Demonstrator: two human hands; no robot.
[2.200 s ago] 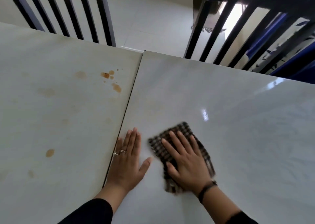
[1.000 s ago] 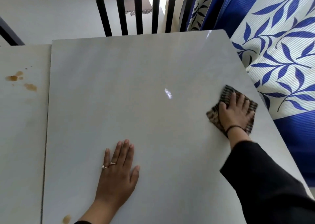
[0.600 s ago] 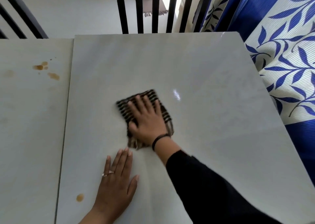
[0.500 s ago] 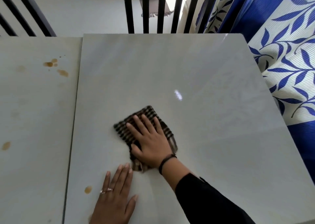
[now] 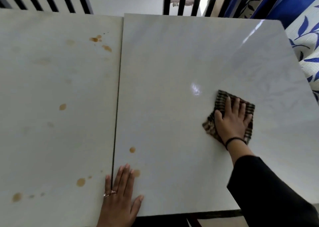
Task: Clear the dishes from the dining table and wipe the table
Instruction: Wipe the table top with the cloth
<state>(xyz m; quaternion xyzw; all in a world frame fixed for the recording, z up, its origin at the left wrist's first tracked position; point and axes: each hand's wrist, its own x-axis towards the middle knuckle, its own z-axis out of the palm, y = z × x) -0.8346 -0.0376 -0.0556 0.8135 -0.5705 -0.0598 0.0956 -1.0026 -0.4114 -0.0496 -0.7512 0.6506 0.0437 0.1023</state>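
Note:
The white glossy dining table (image 5: 172,54) is made of two slabs with a dark seam down the middle. My right hand (image 5: 231,121) presses flat on a brown checked cloth (image 5: 220,99) on the right slab, near its right edge. My left hand (image 5: 120,199) lies flat at the front edge, fingers apart, straddling the seam, a ring on one finger. Brown stains (image 5: 101,42) dot the left slab, and a brown spot (image 5: 132,150) sits on the right slab just beyond my left fingers. No dishes are in view.
Dark chair backs (image 5: 181,0) with vertical slats stand at the table's far side. A blue and white leaf-patterned fabric (image 5: 305,42) hangs along the right edge. A pale tiled floor (image 5: 124,0) shows beyond the table.
My right hand has slid the cloth from the middle of the right slab to its right side. My left hand has shifted left onto the seam. The view has panned left.

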